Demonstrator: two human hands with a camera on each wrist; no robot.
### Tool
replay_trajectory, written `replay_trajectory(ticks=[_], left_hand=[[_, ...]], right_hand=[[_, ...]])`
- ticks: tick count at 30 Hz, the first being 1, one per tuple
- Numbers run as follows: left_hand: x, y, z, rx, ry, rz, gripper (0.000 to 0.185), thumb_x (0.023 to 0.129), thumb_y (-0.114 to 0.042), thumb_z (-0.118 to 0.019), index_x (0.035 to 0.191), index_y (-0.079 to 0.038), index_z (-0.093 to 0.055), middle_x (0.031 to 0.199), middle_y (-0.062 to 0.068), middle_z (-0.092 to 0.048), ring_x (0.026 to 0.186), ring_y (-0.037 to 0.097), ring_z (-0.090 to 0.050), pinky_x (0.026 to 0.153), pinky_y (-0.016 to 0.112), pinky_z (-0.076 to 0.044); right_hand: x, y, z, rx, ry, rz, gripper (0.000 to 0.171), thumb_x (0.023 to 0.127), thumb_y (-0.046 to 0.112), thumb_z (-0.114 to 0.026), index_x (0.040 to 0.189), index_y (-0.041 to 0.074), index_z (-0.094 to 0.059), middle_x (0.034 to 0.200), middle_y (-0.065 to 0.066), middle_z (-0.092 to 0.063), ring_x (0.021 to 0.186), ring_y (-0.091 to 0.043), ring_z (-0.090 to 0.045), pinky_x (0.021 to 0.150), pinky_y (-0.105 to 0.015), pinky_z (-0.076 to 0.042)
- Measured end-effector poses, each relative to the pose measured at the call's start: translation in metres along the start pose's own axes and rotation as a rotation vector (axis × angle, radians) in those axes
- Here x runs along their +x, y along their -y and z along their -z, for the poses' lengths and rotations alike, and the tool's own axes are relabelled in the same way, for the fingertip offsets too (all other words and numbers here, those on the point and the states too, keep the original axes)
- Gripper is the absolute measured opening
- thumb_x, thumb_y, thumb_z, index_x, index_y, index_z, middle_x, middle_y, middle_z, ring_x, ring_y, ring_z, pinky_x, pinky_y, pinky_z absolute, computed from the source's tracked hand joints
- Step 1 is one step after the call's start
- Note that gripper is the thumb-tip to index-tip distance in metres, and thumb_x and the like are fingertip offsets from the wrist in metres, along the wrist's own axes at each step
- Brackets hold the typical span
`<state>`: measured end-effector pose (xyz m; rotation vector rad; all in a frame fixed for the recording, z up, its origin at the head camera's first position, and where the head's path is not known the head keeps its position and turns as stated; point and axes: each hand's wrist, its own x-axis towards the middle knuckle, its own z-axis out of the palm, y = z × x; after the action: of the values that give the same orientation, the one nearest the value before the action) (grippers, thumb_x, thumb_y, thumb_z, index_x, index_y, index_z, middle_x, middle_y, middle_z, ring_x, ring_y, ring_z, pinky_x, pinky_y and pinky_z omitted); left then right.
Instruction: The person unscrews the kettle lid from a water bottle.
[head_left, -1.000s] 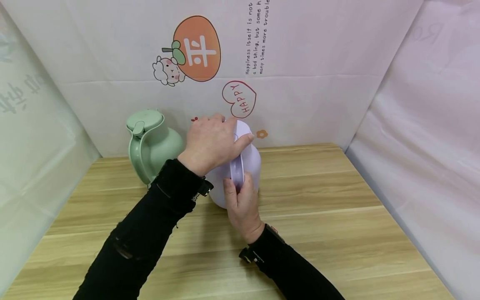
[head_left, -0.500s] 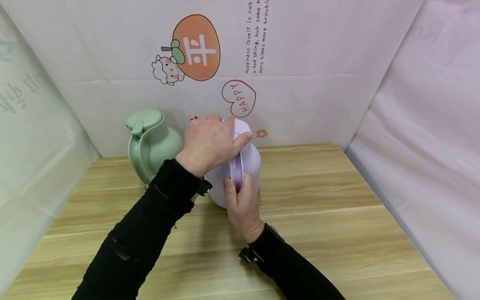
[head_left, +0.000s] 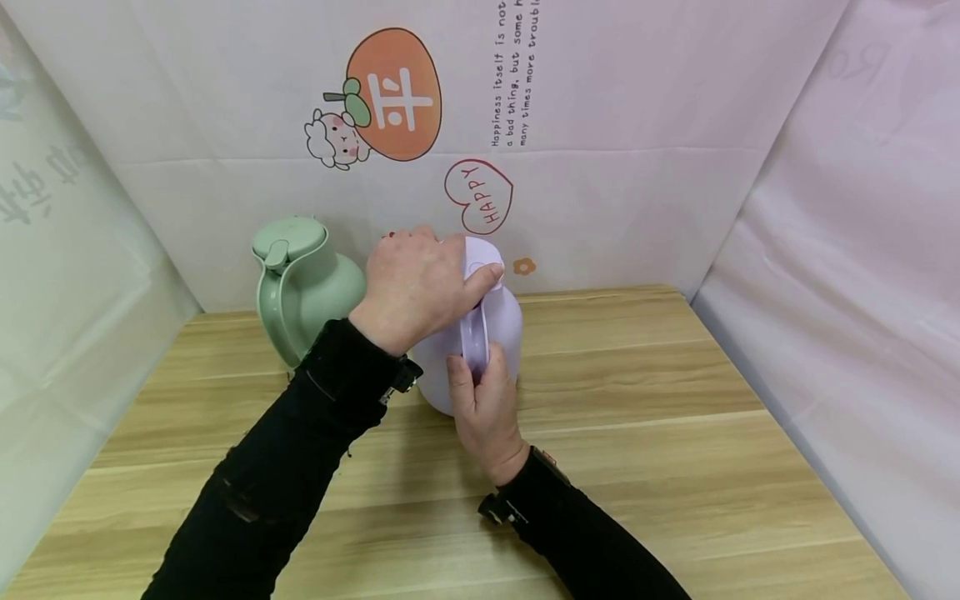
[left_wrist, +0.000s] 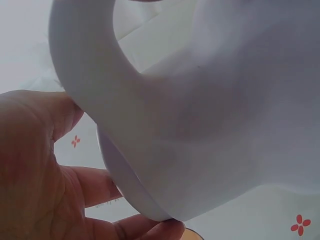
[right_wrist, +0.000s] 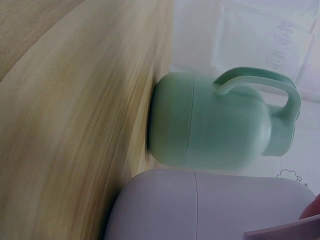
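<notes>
A lilac jug stands on the wooden table near the back wall. My left hand lies over its top, fingers and thumb curled round the lid. My right hand grips the jug's handle from the front. The left wrist view shows the lilac jug's handle and lid rim close up, with my left hand's palm and fingers wrapped beneath. In the right wrist view the lilac jug's body fills the bottom.
A pale green jug with lid and handle stands just left of the lilac one, against the back wall; it shows as the green jug in the right wrist view. Printed sheets wall in the table at the back and both sides.
My left hand has shifted slightly left on the lid, its thumb sliding along the rim. The jug and my right hand have stayed in place.
</notes>
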<state>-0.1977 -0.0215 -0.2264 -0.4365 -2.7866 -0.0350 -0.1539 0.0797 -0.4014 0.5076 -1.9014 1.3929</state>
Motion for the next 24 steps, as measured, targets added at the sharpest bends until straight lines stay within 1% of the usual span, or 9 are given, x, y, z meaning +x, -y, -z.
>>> replay_trajectory(ticks=[3, 6, 7, 10, 13, 15, 18, 21, 24], left_hand=[[0.000, 0.002, 0.000, -0.014, 0.021, 0.003, 0.064, 0.100, -0.070, -0.042, 0.096, -0.012, -0.068, 0.083, 0.010, -0.061, 0.084, 0.035, -0.063, 0.069, 0.048, -0.052], [0.002, 0.007, 0.000, -0.049, 0.056, -0.017, 0.065, 0.101, -0.068, -0.041, 0.113, -0.011, -0.069, 0.100, 0.013, -0.065, 0.096, 0.036, -0.063, 0.078, 0.051, -0.053], [0.003, 0.010, 0.000, -0.069, 0.065, -0.037, 0.063, 0.102, -0.065, -0.042, 0.122, -0.011, -0.068, 0.111, 0.015, -0.066, 0.105, 0.036, -0.063, 0.086, 0.053, -0.054], [0.007, 0.018, 0.000, -0.174, 0.072, -0.149, 0.053, 0.105, -0.043, -0.042, 0.144, -0.011, -0.059, 0.143, 0.020, -0.058, 0.133, 0.037, -0.055, 0.109, 0.054, -0.046], [0.012, 0.026, -0.001, -0.284, 0.083, -0.271, 0.054, 0.103, -0.025, -0.040, 0.154, -0.012, -0.050, 0.160, 0.019, -0.044, 0.150, 0.035, -0.041, 0.123, 0.051, -0.033], [0.015, 0.029, -0.001, -0.331, 0.103, -0.327, 0.055, 0.102, -0.021, -0.040, 0.156, -0.012, -0.049, 0.162, 0.017, -0.042, 0.152, 0.033, -0.039, 0.125, 0.048, -0.029], [0.016, 0.032, -0.002, -0.347, 0.136, -0.372, 0.054, 0.103, -0.020, -0.040, 0.156, -0.015, -0.050, 0.162, 0.013, -0.044, 0.151, 0.029, -0.040, 0.125, 0.045, -0.030], [0.017, 0.033, -0.003, -0.335, 0.166, -0.387, 0.054, 0.103, -0.022, -0.039, 0.155, -0.016, -0.051, 0.161, 0.010, -0.046, 0.151, 0.026, -0.041, 0.125, 0.043, -0.030], [0.018, 0.033, -0.003, -0.311, 0.187, -0.376, 0.054, 0.103, -0.024, -0.038, 0.156, -0.018, -0.051, 0.162, 0.009, -0.045, 0.152, 0.025, -0.039, 0.125, 0.043, -0.030]], right_hand=[[0.000, 0.000, 0.000, 0.010, 0.003, 0.000, 0.039, 0.110, 0.036, -0.052, 0.110, -0.003, -0.051, 0.091, -0.014, -0.058, 0.079, -0.023, -0.059, 0.066, -0.032, -0.048], [0.000, 0.000, 0.000, 0.015, 0.003, -0.002, 0.038, 0.110, 0.035, -0.052, 0.110, -0.002, -0.052, 0.092, -0.014, -0.059, 0.080, -0.023, -0.060, 0.066, -0.033, -0.048], [0.000, 0.000, 0.000, 0.011, 0.002, -0.002, 0.038, 0.110, 0.036, -0.053, 0.109, -0.002, -0.052, 0.092, -0.014, -0.059, 0.080, -0.023, -0.060, 0.066, -0.033, -0.049], [0.000, 0.000, 0.000, -0.003, -0.001, -0.002, 0.041, 0.110, 0.038, -0.052, 0.108, -0.003, -0.052, 0.090, -0.014, -0.058, 0.079, -0.024, -0.059, 0.066, -0.034, -0.048], [0.000, -0.001, 0.000, -0.016, -0.001, 0.001, 0.043, 0.110, 0.040, -0.050, 0.107, -0.003, -0.051, 0.088, -0.014, -0.057, 0.076, -0.023, -0.058, 0.064, -0.034, -0.048], [0.000, -0.001, 0.000, -0.018, -0.003, 0.002, 0.043, 0.110, 0.040, -0.050, 0.107, -0.003, -0.051, 0.087, -0.014, -0.056, 0.076, -0.024, -0.058, 0.064, -0.034, -0.048], [0.000, -0.002, 0.000, -0.023, -0.007, 0.002, 0.043, 0.110, 0.040, -0.050, 0.107, -0.003, -0.051, 0.088, -0.014, -0.057, 0.077, -0.024, -0.059, 0.065, -0.035, -0.048], [0.000, -0.001, 0.000, -0.024, -0.009, -0.003, 0.043, 0.110, 0.040, -0.051, 0.108, -0.003, -0.052, 0.089, -0.015, -0.058, 0.078, -0.025, -0.060, 0.066, -0.036, -0.049], [0.000, -0.001, 0.001, -0.024, -0.009, -0.009, 0.044, 0.110, 0.041, -0.050, 0.107, -0.003, -0.052, 0.089, -0.015, -0.059, 0.078, -0.025, -0.060, 0.066, -0.036, -0.049]])
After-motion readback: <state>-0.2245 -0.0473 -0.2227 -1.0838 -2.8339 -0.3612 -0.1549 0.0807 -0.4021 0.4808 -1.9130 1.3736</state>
